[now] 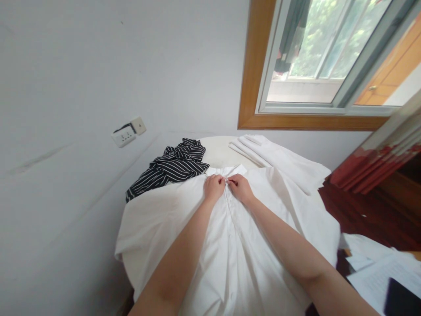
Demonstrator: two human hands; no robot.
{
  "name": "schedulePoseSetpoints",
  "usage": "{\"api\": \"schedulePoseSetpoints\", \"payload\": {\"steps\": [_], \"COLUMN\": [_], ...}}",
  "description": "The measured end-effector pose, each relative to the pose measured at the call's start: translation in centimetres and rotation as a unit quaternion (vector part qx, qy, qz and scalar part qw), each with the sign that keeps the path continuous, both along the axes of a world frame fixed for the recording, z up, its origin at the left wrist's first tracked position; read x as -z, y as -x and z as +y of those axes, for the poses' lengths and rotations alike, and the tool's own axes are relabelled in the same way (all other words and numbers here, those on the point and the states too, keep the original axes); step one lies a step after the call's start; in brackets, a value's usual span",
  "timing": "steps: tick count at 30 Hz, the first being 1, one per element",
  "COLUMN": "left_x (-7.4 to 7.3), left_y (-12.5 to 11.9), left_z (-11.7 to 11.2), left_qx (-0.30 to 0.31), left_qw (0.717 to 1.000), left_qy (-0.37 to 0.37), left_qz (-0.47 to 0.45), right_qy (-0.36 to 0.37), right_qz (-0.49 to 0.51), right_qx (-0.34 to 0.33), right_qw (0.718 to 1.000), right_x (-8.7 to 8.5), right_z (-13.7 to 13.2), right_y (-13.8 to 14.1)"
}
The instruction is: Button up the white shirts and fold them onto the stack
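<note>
A white shirt (184, 219) lies spread flat over a round table, its collar pointing away from me. My left hand (213, 188) and my right hand (241, 188) meet at the front placket just below the collar. Both hands have their fingers curled and pinch the shirt's front edges together at a button near the top. A row of buttons runs down the middle of the shirt between my forearms.
A black and white striped garment (173, 167) lies crumpled at the table's far left. Folded white cloth (263, 151) rests at the far right. A wall socket (126, 134) sits on the grey wall. A window (315, 57) is above, papers (375, 272) at the lower right.
</note>
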State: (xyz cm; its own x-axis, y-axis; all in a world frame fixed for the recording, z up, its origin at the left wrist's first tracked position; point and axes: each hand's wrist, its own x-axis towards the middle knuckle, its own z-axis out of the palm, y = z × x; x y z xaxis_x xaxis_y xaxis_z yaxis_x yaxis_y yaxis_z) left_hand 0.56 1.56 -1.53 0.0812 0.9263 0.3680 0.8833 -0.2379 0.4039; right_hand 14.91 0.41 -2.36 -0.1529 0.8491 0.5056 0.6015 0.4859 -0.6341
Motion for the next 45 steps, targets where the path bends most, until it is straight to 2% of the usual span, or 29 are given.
{"api": "schedulePoseSetpoints", "payload": {"steps": [5,12,16,24,28,32,36,40,45], "left_x": [-0.3,-0.2,0.0,0.7,0.8,0.7,0.5,0.5,0.4], "left_y": [0.0,0.1,0.2,0.2,0.1,0.2,0.2,0.2,0.2], "left_z": [0.0,0.2,0.2,0.4,0.4,0.3,0.2,0.4,0.4], "left_qx": [0.003,0.005,0.014,0.008,0.004,0.025,0.024,0.021,0.022], "left_qw": [0.999,0.999,1.0,1.0,1.0,1.0,1.0,1.0,1.0], "left_qy": [0.019,0.032,0.023,-0.001,-0.003,-0.013,-0.007,0.0,0.007], "left_qz": [-0.026,-0.017,-0.003,0.003,0.012,0.011,0.011,0.004,-0.003], "right_qy": [0.01,0.122,0.148,0.177,0.161,0.135,0.132,0.155,0.132], "right_qz": [0.01,0.108,0.138,0.179,0.146,0.103,0.055,0.024,0.009], "right_qx": [-0.008,-0.068,-0.068,-0.009,0.004,0.028,0.073,0.14,0.165], "right_qw": [1.0,0.984,0.977,0.968,0.976,0.985,0.987,0.978,0.977], "right_x": [-0.2,0.5,0.5,0.0,0.5,0.6,-0.2,-1.2,-1.6], "right_z": [-0.3,1.3,2.0,1.7,1.6,1.2,0.7,-0.1,-1.0], "right_y": [0.0,-0.7,-0.7,0.0,0.2,0.5,1.1,1.8,2.4]}}
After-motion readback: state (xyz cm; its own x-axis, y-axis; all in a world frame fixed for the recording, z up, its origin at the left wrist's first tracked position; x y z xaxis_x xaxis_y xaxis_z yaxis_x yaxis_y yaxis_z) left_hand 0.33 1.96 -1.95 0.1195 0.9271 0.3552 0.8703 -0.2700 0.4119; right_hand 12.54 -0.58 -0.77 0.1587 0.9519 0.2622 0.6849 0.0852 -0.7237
